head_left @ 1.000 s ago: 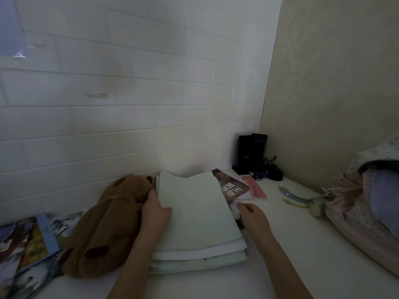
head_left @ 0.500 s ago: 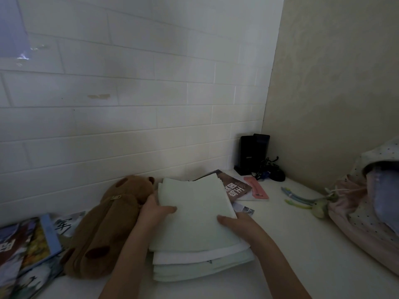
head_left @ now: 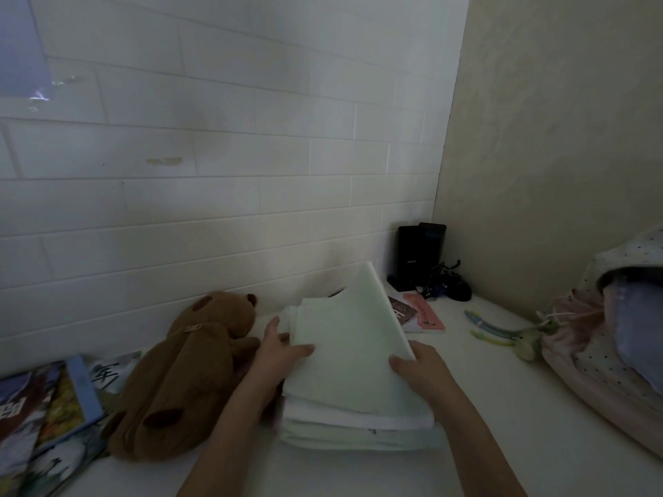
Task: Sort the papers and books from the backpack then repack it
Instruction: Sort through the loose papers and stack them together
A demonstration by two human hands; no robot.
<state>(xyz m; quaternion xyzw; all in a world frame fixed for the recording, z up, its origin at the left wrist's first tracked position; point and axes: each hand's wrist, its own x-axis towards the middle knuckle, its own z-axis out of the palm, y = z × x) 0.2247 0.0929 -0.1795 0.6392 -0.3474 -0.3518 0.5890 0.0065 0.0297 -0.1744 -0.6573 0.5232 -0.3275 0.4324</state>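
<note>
Papers [head_left: 353, 356]: a pale green and white stack lying on the tabletop [head_left: 484, 407] near its middle, toward the front edge. The top sheets are lifted at their far end and tilt up toward the tiled wall; the lower sheets lie flat.
Left hand [head_left: 278, 353]: at the stack's left side, fingers [head_left: 271, 326] spread and fairly straight along the paper edge, thumb lying on top of the upper sheet.
Right hand [head_left: 421, 371]: at the stack's right side, thumb on top of the raised sheets and the rest of the fingers curled under them, pinching that edge.
Books [head_left: 418, 312]: a brown-covered one and a pink one lie flat just behind the stack, toward the far right corner, partly hidden by the raised sheets.
Backpack [head_left: 606, 356]: pink and dotted, at the right edge of the tabletop, its mouth open with blue fabric showing inside.
Green toy [head_left: 502, 333]: lies between the books and the backpack, apparently tied to its cord.
Plush bear [head_left: 186, 374]: brown, with a zip along its back, lies just left of the stack, touching the left forearm.
Picture books [head_left: 46, 414]: colourful covers spread out at the left edge, beside the plush bear.
Black box [head_left: 418, 256]: stands upright in the far right corner, with dark cables beside it.
</note>
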